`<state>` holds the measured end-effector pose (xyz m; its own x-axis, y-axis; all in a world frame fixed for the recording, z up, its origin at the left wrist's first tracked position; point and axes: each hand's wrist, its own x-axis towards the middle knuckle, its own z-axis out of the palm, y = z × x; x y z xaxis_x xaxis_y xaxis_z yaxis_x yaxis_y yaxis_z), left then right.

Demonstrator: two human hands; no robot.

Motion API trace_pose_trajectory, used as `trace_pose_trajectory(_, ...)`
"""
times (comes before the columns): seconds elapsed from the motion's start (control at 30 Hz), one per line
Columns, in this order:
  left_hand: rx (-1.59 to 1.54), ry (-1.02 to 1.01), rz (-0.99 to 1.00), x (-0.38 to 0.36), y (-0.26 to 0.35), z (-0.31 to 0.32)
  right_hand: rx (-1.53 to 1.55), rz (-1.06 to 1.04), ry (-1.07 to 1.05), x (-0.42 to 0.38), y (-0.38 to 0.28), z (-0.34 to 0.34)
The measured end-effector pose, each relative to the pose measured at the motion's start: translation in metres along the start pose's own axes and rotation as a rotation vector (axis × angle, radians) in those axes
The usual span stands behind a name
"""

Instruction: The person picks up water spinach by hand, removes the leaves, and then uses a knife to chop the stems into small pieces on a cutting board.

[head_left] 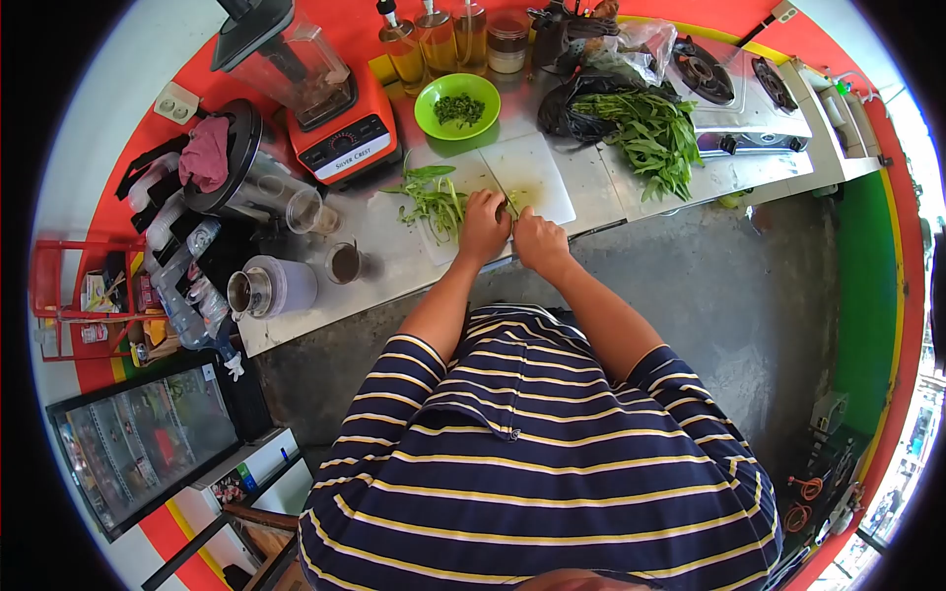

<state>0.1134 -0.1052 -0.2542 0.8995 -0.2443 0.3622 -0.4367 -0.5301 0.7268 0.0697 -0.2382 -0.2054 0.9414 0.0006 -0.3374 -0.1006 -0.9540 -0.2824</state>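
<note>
My left hand (485,225) is closed on leafy greens at the near part of a white cutting board (544,177). Cut stems and leaves of the greens (434,202) spread out to its left. My right hand (540,239) is wrapped round a knife (510,205), mostly hidden by the fingers; a thin dark strip of its blade shows between the hands. Small green bits lie by the fingertips. Just beyond the board, a bright green bowl (431,114) holds chopped greens (459,110).
A red blender (342,148) stands left of the bowl, oil bottles (402,49) behind it. To the right, a bunch of leafy greens (655,133) spills from a black bag (570,110) beside a gas stove (754,108). A glass (345,263) and a jug (286,286) stand at left.
</note>
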Motion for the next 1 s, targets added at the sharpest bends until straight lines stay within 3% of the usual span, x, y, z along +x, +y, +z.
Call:
trace_pose_trajectory(0.27,0.016,0.022,-0.028,0.005,0.009,-0.005,-0.013,0.015,-0.002,-0.005,-0.004,0.001)
trace_pose_trajectory(0.47,0.223,-0.098,0.008,0.014,0.006,-0.011,-0.012,-0.015,-0.004,-0.007,-0.005,-0.002)
trace_pose_trajectory(0.63,0.118,0.038,-0.062,0.009,0.008,-0.007,0.033,0.01,0.023,-0.001,-0.003,0.005)
trace_pose_trajectory(0.73,0.046,-0.14,-0.15,0.011,0.003,-0.015,0.01,-0.015,-0.005,0.007,0.001,-0.003)
trace_pose_trajectory(1.0,-0.003,-0.052,-0.097,0.004,-0.003,-0.014,0.016,0.015,0.025,-0.005,-0.004,0.002)
